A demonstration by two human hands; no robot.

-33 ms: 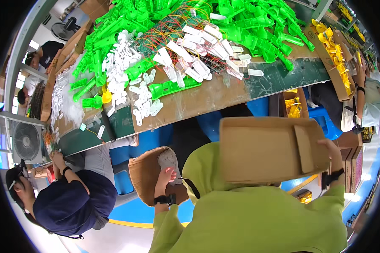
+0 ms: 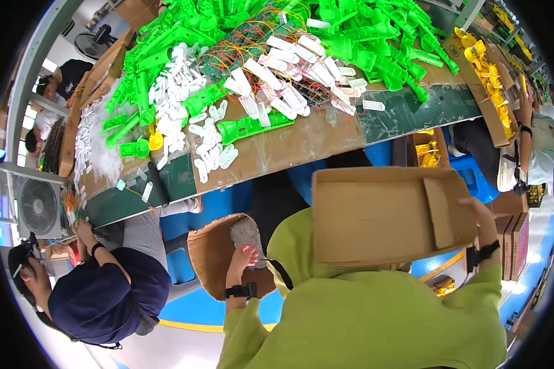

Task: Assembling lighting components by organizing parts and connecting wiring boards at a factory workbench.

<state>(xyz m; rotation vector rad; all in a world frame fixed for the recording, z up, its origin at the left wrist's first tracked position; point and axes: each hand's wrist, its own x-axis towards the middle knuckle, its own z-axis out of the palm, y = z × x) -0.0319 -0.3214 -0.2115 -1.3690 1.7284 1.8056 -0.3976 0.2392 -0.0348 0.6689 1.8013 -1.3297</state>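
A shallow brown cardboard box (image 2: 369,215), its inside bare apart from a loose inner flap at one end, is held up over my lap at the right. My right hand (image 2: 481,216) grips its right end, the fingers partly behind the wall. Lower left, my left hand (image 2: 244,255) is closed with curled fingers; what they hold, if anything, does not show. It is beside a grey crumpled piece (image 2: 245,232) on a rounded brown cardboard piece (image 2: 212,252).
The workbench (image 2: 421,117) ahead carries heaped green plastic shells (image 2: 252,128), white parts (image 2: 172,80) and wired white pieces (image 2: 289,92). A co-worker (image 2: 108,295) sits at left. Another person (image 2: 538,141) is at far right by a carton of yellow parts (image 2: 489,80).
The cardboard box and my right hand have shifted slightly left and up. My left hand has stayed nearly in place.
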